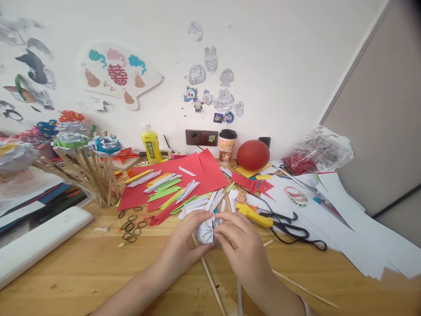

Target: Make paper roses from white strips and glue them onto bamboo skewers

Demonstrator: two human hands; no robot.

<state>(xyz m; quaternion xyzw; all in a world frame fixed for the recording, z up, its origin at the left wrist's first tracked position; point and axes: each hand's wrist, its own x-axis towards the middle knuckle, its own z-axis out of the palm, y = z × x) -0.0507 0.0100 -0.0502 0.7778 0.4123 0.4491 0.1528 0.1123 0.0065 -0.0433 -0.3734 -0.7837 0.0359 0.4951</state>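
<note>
A white folded-paper flower (206, 231) is held between my two hands, just above the front middle of the wooden table. My left hand (188, 236) curls round its left side, thumb below and fingers on top. From the right, my right hand (239, 240) pinches its edge with thumb and fingertips. Part of the flower is hidden by the fingers. A thin wooden stick (210, 281) runs from behind the flower toward the table's front edge. Close behind the hands lie folded paper strips (167, 188) in white, green and yellow, and a yellow glue gun (255, 215).
Black rubber bands (130, 226) lie at left, near a holder of wooden sticks (95, 175) and a long white device (42, 243). Red paper (210, 171), a yellow-labelled bottle (151, 145), a cup (226, 147) and a red balloon (253, 155) stand behind. White sheets (371, 237) spread right.
</note>
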